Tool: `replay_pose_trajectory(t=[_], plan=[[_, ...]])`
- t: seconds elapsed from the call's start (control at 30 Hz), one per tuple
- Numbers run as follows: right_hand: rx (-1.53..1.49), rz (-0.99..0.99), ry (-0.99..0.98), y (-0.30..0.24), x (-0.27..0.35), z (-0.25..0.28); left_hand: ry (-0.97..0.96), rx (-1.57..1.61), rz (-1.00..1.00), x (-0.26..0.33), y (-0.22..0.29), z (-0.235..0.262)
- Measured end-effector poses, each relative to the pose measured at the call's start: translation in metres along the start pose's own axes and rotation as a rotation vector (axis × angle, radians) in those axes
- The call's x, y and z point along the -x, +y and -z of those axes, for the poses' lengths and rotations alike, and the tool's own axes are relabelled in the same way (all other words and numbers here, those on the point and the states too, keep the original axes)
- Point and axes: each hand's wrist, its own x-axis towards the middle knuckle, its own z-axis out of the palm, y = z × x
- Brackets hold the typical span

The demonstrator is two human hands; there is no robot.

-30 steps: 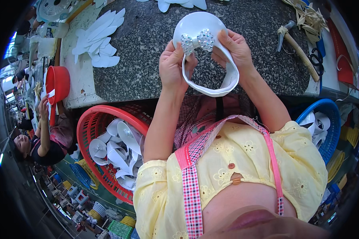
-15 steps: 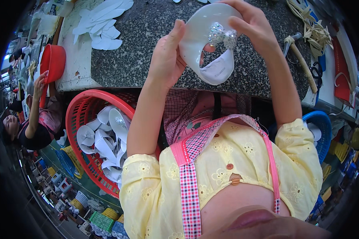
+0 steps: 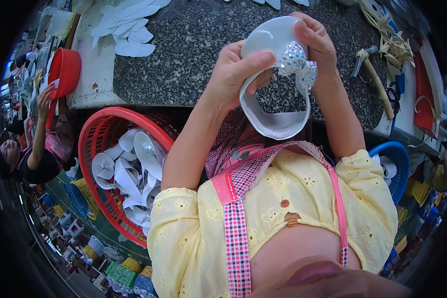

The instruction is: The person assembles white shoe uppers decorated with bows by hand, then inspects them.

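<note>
A glossy white shoe upper (image 3: 278, 36) with a sparkling rhinestone bow (image 3: 294, 58) is held up over the near edge of the speckled stone worktop (image 3: 184, 59). My left hand (image 3: 241, 72) grips its left side, thumb on top and fingers curled inside the opening. On the other side, my right hand (image 3: 319, 43) pinches the upper near the bow, thumb pressed on its outer face. The back band of the upper hangs lowest, toward my apron, showing pale lining.
Left of my lap stands a red basket (image 3: 92, 149) of white uppers; a blue basket (image 3: 401, 164) is on the right. Flat white pieces (image 3: 129, 32) lie at far left, a hammer (image 3: 375, 82) at right. A person (image 3: 39, 149) at left holds a red scoop-shaped container (image 3: 67, 74).
The upper has come nearer to me and slightly right, and is tilted so its opening and back band show more. Both hands keep hold of it; my left thumb now lies across it.
</note>
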Motion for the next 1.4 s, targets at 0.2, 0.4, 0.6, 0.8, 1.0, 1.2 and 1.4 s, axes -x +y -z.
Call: replay_pose_trajectory(t=[0.2, 0.4, 0.6, 0.8, 1.0, 1.2, 1.4], plan=[[0.273, 0.058, 0.005, -0.011, 0.002, 0.017, 0.136, -0.402, -0.120, -0.003, 0.004, -0.006], [0.435, 0.041, 0.002, -0.014, 0.001, 0.003, 0.252, -0.531, -0.085, -0.004, 0.002, 0.000], [0.344, 0.025, 0.003, -0.008, 0.002, 0.012, 0.164, -0.317, 0.103, -0.008, 0.002, 0.003], [0.326, 0.003, 0.139, -0.006, 0.006, 0.012, 0.107, -0.345, 0.064, -0.005, 0.006, -0.011], [0.173, -0.055, 0.003, -0.006, 0.004, 0.014, -0.071, -0.246, 0.096, 0.007, 0.012, 0.008], [0.268, -0.040, -0.003, -0.005, 0.001, 0.012, -0.080, -0.201, 0.143, 0.013, 0.010, 0.020], [0.372, -0.041, 0.017, -0.003, 0.002, 0.009, 0.191, -0.577, -0.001, 0.009, 0.006, 0.001]])
